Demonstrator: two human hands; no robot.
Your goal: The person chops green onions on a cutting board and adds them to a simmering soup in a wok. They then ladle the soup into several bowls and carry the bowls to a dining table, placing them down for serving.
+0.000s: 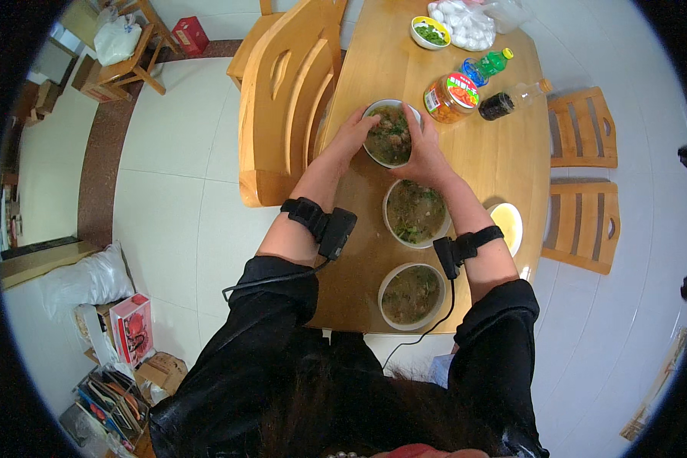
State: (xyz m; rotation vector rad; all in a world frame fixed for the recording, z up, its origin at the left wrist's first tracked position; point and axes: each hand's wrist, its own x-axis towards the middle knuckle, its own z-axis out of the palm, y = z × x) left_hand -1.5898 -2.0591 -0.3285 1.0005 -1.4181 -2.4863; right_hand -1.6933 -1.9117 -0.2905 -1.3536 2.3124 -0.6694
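Both my arms reach forward over the wooden table to a bowl of soup (390, 137) with green herbs and pieces of meat in it. My left hand (349, 137) grips its left rim, and my right hand (427, 155) grips its right side. Whether the bowl touches the table cannot be made out. Nearer to me, under my right forearm, stands a second bowl of soup (414, 214) with chopped greens. A third soup bowl (411, 296) sits close to the table's near edge.
Beyond the hands stand a jar with a red and green lid (451, 98), a dark-sauce bottle (504, 104), a green bottle (496, 62) and a bowl of chopped greens (430, 33). A pale yellow bowl (507, 227) is right of my forearm. Wooden chairs (286, 114) flank the table (481, 168).
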